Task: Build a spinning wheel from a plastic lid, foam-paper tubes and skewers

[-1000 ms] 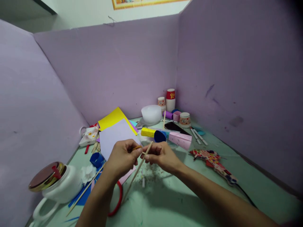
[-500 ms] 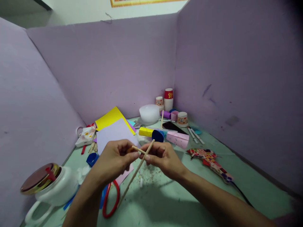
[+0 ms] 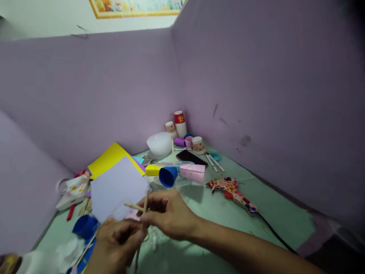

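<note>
Two thin wooden sticks cross in front of me. My right hand [image 3: 168,215] pinches them where they meet, the short stick [image 3: 131,206] pointing left and the long stick [image 3: 146,199] standing steeply. Lower down, the fingers of my left hand [image 3: 118,243] close around the long stick, somewhat blurred by motion; its lower end shows below them. Just beyond the hands is a craft piece with a blue paper tube [image 3: 168,177], a yellow paper tube [image 3: 153,170] and a pink paper tube [image 3: 192,173] around a clear base.
A floral glue gun [image 3: 232,192] with a black cord lies right. Behind are a white bowl [image 3: 160,144], paper cups [image 3: 198,145], a phone [image 3: 191,158] and markers [image 3: 216,163]. At left lie a lilac sheet [image 3: 119,186], yellow paper [image 3: 107,161] and a blue paper ring [image 3: 84,226].
My view has turned right, and both hands sit lower and further left in it. My left hand has shifted from the short stick to the long stick's lower part; my right hand keeps hold at the crossing.
</note>
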`<state>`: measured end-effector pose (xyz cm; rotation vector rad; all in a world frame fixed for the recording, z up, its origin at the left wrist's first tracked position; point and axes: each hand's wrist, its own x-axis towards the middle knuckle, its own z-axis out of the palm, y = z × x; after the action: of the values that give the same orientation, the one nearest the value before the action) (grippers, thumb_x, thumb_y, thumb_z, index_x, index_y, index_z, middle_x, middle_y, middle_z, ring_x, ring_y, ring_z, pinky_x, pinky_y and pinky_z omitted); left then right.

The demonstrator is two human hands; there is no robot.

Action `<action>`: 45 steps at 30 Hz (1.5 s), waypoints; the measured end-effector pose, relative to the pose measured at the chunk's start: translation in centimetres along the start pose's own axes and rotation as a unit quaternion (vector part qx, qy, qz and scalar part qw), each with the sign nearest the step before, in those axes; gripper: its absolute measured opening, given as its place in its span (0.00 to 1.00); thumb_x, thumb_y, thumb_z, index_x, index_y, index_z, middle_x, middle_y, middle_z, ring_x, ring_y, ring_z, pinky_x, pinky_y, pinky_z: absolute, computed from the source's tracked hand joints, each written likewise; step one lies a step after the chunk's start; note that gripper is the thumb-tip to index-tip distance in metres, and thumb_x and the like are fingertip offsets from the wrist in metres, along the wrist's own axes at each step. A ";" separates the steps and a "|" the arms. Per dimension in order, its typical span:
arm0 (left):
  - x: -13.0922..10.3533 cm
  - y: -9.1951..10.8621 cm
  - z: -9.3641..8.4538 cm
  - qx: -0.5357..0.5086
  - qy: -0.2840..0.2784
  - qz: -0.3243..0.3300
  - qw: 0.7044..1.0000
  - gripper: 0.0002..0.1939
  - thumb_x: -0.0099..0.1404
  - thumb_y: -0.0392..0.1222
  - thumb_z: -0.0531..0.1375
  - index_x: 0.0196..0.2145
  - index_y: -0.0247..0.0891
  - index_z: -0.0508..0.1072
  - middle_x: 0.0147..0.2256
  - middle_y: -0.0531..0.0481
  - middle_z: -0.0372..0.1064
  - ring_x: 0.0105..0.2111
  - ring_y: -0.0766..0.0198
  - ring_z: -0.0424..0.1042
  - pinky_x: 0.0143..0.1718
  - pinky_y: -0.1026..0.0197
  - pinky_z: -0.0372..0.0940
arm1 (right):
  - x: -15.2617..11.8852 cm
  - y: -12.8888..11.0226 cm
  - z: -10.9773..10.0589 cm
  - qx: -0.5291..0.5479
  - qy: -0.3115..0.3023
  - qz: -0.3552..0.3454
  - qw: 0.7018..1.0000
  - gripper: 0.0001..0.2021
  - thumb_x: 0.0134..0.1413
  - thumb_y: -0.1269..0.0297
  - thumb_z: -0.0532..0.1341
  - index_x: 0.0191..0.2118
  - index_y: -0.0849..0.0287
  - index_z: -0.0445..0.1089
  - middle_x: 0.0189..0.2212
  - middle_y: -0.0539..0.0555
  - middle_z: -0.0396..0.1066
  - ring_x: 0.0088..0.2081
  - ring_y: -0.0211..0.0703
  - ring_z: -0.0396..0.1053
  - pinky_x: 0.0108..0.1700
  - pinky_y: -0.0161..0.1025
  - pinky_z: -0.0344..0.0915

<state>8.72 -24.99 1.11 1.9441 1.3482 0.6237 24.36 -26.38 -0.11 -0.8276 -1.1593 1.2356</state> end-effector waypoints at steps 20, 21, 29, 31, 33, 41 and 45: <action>0.9 0.6 0.7 -0.065 0.002 0.080 0.995 0.11 0.55 0.44 0.57 0.21 0.34 0.70 0.13 0.58 0.57 0.15 0.73 0.55 0.17 0.69 0.51 | 0.2 0.4 -1.1 -0.034 -0.006 -0.108 0.994 0.08 0.48 0.66 0.62 0.35 0.62 0.71 0.24 0.48 0.66 0.23 0.32 0.61 0.24 0.31 0.57; 0.8 0.8 0.8 -0.070 0.011 0.091 0.993 0.11 0.55 0.45 0.58 0.21 0.34 0.70 0.13 0.58 0.57 0.15 0.73 0.55 0.17 0.69 0.51 | 0.1 0.3 -1.0 -0.042 -0.004 -0.114 0.993 0.08 0.49 0.66 0.61 0.37 0.62 0.71 0.25 0.49 0.66 0.24 0.32 0.61 0.25 0.32 0.58; 0.1 1.4 1.5 -0.043 0.058 0.184 0.980 0.10 0.58 0.39 0.57 0.21 0.34 0.70 0.13 0.58 0.58 0.14 0.74 0.56 0.17 0.70 0.53 | -0.6 -0.2 -1.3 -0.092 -0.012 -0.176 0.980 0.06 0.52 0.68 0.59 0.37 0.60 0.70 0.26 0.49 0.65 0.25 0.32 0.60 0.27 0.33 0.59; 0.0 1.5 1.5 -0.037 0.067 0.204 0.976 0.09 0.58 0.38 0.57 0.22 0.33 0.71 0.14 0.57 0.59 0.15 0.74 0.57 0.18 0.70 0.54 | -0.6 -0.2 -1.3 -0.109 -0.011 -0.191 0.975 0.06 0.52 0.68 0.59 0.36 0.60 0.70 0.27 0.49 0.65 0.26 0.32 0.60 0.27 0.32 0.59; 0.1 1.4 1.6 -0.027 0.070 0.210 0.975 0.09 0.58 0.36 0.57 0.22 0.33 0.71 0.14 0.57 0.60 0.15 0.74 0.58 0.18 0.70 0.54 | -0.5 0.0 -1.3 -0.112 -0.006 -0.192 0.975 0.06 0.52 0.68 0.58 0.36 0.60 0.70 0.27 0.49 0.65 0.26 0.33 0.61 0.27 0.33 0.59; 0.5 1.0 1.5 0.000 0.034 0.202 0.979 0.10 0.59 0.37 0.56 0.21 0.33 0.69 0.15 0.56 0.62 0.16 0.74 0.60 0.19 0.70 0.55 | -0.2 0.4 -1.3 -0.107 -0.019 -0.178 0.978 0.05 0.52 0.69 0.58 0.36 0.60 0.69 0.26 0.49 0.64 0.27 0.34 0.62 0.30 0.33 0.61; 0.5 1.3 0.9 -0.058 -0.032 0.107 0.992 0.09 0.56 0.39 0.57 0.21 0.34 0.69 0.15 0.57 0.61 0.16 0.73 0.61 0.18 0.70 0.56 | -0.2 0.3 -1.3 -0.115 -0.014 -0.172 0.978 0.05 0.52 0.68 0.58 0.35 0.61 0.69 0.26 0.49 0.64 0.28 0.34 0.62 0.28 0.33 0.60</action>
<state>10.33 -25.06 1.54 2.0100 1.0484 0.7183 25.57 -26.38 -0.75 -0.7414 -1.4191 0.8408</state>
